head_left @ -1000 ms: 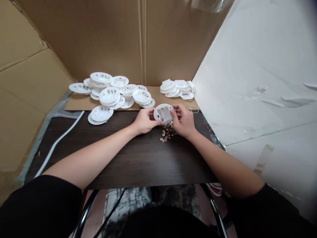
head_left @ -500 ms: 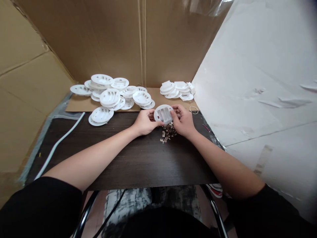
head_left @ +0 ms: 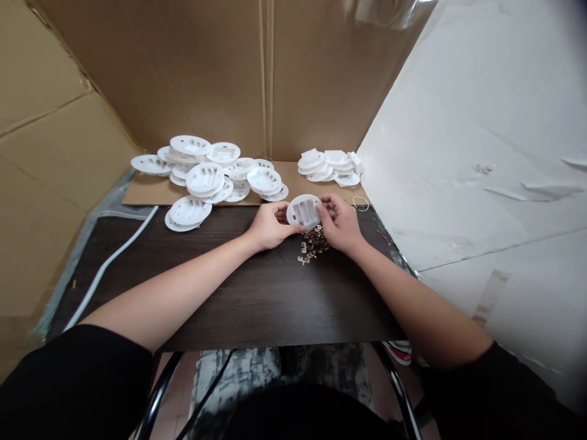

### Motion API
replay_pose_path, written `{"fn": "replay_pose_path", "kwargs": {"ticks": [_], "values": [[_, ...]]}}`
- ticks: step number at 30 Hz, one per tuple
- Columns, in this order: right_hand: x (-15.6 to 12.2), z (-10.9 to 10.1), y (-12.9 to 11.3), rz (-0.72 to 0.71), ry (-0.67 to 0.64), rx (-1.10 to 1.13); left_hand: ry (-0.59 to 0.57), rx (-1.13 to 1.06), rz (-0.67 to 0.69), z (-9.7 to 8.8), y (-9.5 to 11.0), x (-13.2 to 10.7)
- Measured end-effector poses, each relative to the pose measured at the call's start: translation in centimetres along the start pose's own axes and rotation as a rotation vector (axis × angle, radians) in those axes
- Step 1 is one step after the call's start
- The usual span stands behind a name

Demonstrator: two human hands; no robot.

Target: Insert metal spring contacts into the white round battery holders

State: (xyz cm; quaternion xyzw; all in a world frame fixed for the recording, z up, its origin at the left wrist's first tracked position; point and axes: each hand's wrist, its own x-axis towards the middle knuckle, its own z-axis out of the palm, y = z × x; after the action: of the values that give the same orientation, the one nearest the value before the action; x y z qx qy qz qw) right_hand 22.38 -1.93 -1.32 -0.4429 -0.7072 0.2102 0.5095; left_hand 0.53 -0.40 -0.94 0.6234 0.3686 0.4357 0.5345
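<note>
1. The step in hand: I hold one white disc (head_left: 303,211) between both hands, just above the far part of the tabletop (head_left: 257,293), its slotted face turned up towards me. It sits right over a small heap of metal clips (head_left: 312,243) that lies on the dark wood.
2. My left hand (head_left: 268,225) has its fingers closed on the disc's left rim, thumb on top, steadying it.
3. My right hand (head_left: 339,225) grips the right rim, fingers curled in, the thumb laid across the face near the slots. Whether a clip is pinched under those fingertips I cannot tell; it is too small and hidden.
4. As I judge it, any work at those slots calls for a fine pinch from the right and a firm, level hold from the left, since the clips are tiny and the recesses narrow.
5. Pose: both forearms stretch forward and converge, bare to the black sleeves, and the wrists hang low near the wood.
6. Around me: a loose pile of discs (head_left: 206,177) far left on a cardboard sheet (head_left: 142,192), a smaller stack (head_left: 328,166) far right, and a white cable (head_left: 110,263) along the left edge.
</note>
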Motion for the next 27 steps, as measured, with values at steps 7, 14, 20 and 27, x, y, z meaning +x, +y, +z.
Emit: {"fn": "replay_pose_path", "kwargs": {"ticks": [7, 14, 20, 27], "values": [[0.0, -0.1, -0.3, 0.002, -0.008, -0.012, 0.008, 0.004, -0.017, 0.0, 0.0, 0.1], [0.0, -0.1, -1.0, 0.019, -0.023, -0.011, -0.002, 0.012, -0.046, 0.0, -0.1, 0.3], [0.0, -0.1, -1.2, 0.023, -0.041, -0.018, -0.007, 0.018, -0.039, 0.1, 0.0, 0.3], [0.0, -0.1, -1.1, 0.014, -0.05, -0.013, 0.001, 0.024, -0.053, 0.1, 0.1, 0.3]]}}
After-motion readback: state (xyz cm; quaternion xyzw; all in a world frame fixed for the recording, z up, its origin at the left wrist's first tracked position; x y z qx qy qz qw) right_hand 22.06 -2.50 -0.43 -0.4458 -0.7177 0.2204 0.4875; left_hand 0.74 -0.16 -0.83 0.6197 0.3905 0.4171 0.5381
